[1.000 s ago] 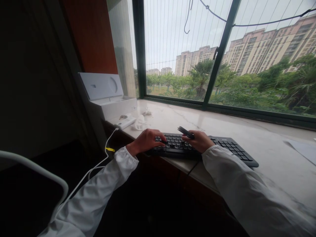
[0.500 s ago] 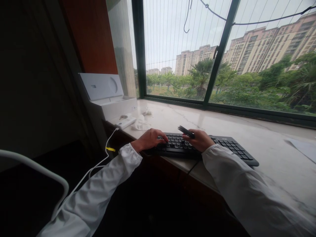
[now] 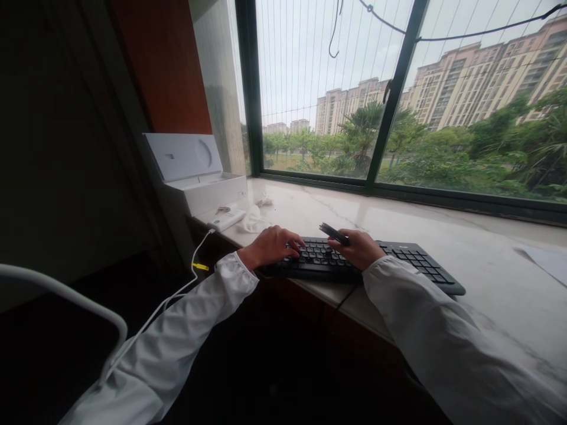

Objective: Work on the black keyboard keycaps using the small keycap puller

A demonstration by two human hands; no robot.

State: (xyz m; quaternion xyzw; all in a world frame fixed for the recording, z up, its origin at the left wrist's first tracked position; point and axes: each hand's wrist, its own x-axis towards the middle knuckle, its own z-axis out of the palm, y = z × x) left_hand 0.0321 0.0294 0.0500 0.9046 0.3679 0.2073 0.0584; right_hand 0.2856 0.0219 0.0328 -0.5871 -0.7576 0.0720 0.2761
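Note:
A black keyboard (image 3: pixel 420 265) lies along the front edge of the pale marble sill. My left hand (image 3: pixel 272 245) rests over its left end, fingers curved and apart on the keys, holding nothing. Over the middle of the keyboard, my right hand (image 3: pixel 358 248) grips a dark, slim object (image 3: pixel 333 233) that points up and to the left; it looks like tweezers or a small tool. The fingertips of that hand are near the keys, and its palm is hidden.
An open white box (image 3: pixel 212 189) stands at the left end of the sill (image 3: pixel 443 227). Before it lie a white power bank (image 3: pixel 227 219) with a cable and crumpled white material (image 3: pixel 253 219). Paper (image 3: pixel 547 262) lies far right. A window rises behind.
My left hand has shifted very slightly to the right over the keys. My right hand still holds the dark object in nearly the same place.

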